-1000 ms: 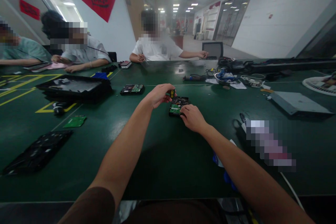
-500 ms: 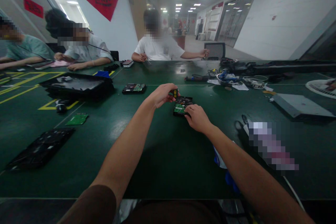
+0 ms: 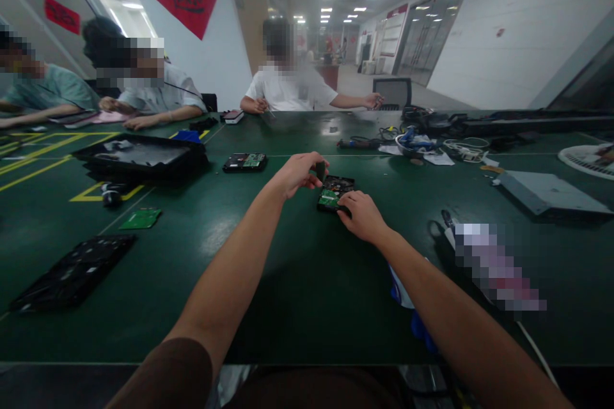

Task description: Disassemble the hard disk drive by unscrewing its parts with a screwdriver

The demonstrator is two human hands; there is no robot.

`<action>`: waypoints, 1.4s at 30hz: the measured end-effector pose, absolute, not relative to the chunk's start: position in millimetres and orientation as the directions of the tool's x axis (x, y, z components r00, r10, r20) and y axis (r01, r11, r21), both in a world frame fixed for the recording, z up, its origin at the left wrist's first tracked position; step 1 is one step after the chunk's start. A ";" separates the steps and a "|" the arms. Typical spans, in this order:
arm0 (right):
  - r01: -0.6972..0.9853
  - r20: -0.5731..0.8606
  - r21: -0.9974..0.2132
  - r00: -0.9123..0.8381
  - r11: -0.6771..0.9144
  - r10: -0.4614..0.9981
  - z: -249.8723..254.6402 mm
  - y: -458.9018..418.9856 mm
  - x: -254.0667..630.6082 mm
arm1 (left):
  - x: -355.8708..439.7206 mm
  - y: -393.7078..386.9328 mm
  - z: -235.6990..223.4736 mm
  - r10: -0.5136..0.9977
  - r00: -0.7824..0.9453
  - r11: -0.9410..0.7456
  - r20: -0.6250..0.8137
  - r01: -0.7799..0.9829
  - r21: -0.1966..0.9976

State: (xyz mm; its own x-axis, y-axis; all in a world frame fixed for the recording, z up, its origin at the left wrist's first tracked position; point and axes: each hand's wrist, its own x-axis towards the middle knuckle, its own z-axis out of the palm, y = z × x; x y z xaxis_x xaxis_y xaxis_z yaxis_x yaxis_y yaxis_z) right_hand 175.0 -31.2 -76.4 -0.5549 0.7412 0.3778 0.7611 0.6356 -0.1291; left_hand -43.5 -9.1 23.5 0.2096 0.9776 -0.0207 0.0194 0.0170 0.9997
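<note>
A hard drive with a green circuit board and a dark metal body lies on the table in front of me. My left hand grips the upright dark handle of a screwdriver at the drive's far left side; its tip is hidden. At the near right edge, the fingers of my right hand are closed on the drive, holding it against the table.
To the left are a loose green circuit board, a black casing, a black tray and another hard drive. A grey metal box and cables lie to the right. Several people sit across the table.
The screwdriver handle has turned in my left hand: its yellow marking faced me before and no longer shows. My right hand and the drive stay nearly in place.
</note>
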 end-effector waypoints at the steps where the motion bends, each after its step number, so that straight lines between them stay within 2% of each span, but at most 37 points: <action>1: 0.762 0.380 -0.127 -0.554 0.635 0.741 -76.3 -31.1 174.9 | -42.7 -8.8 23.1 0.972 0.229 0.047 -0.044 -0.009 0.999; 4: 0.763 0.388 -0.126 -0.550 0.634 0.739 -76.2 -31.3 174.3 | -41.2 -6.9 21.8 0.967 0.238 0.109 -0.090 -0.066 0.992; 8: 0.763 0.387 -0.134 -0.547 0.632 0.742 -76.0 -31.9 173.6 | -43.2 -5.7 21.3 0.984 0.164 0.065 -0.062 -0.012 0.998; 15: 0.763 0.382 -0.131 -0.550 0.633 0.743 -75.8 -32.1 173.7 | -42.6 -4.5 19.7 0.967 0.232 0.129 -0.106 -0.086 0.988; 20: 0.760 0.384 -0.128 -0.554 0.637 0.738 -75.9 -31.8 173.6 | -41.5 -4.7 19.8 0.985 0.156 0.078 -0.072 -0.033 0.996; 27: 0.763 0.388 -0.124 -0.551 0.635 0.738 -74.6 -33.0 173.7 | -40.6 -6.1 19.8 0.962 0.245 0.141 -0.120 -0.073 0.987; 33: 0.761 0.386 -0.128 -0.553 0.637 0.738 -74.8 -32.6 173.7 | -41.9 -7.7 21.4 0.975 0.214 0.058 -0.053 -0.019 0.998; 37: 0.763 0.382 -0.126 -0.553 0.634 0.740 -75.0 -31.9 173.9 | -41.3 -8.8 22.3 0.962 0.256 0.106 -0.093 -0.038 0.994; 42: 0.762 0.385 -0.127 -0.552 0.635 0.740 -74.9 -32.2 173.9 | -42.6 -6.8 21.1 0.979 0.189 0.089 -0.080 -0.038 0.995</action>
State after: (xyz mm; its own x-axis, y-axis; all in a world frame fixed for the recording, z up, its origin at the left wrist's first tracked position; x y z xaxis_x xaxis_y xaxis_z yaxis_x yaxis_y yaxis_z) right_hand 173.9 -32.2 -74.9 -0.5517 0.7399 0.3849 0.7623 0.6346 -0.1270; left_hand -42.6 -6.8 21.1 0.1887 0.9788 -0.0801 -0.0380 0.0887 0.9953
